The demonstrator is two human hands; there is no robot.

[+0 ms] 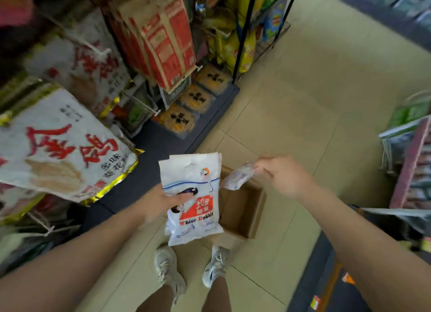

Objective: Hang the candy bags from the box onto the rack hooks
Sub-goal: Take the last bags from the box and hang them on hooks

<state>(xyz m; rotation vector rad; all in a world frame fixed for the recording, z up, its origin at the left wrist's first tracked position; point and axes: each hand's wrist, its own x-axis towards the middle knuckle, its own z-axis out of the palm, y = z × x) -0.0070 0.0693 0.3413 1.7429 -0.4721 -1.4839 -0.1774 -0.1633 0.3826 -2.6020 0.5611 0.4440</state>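
**Two candy bags up, box on the floor**

From my remote seat I saw the left hand (163,200) gripping a white candy bag (192,199) printed "White Rabbit" — thumb curled across its front, the bag upright with its hang hole at the top; a second bag's edge seemed to sit just behind it. The right hand (283,175) pinched a smaller, blurred packet (236,177) by one end, so that grip was clamped too. Both hung above the open cardboard box (245,215), which lay on the tiled floor (303,115) just ahead of my pale shoes (169,268). To the left stood the rack — white wire hooks (96,48) carrying large white-and-red bags (60,146), with trays of yellow snacks (196,99) low on its base.
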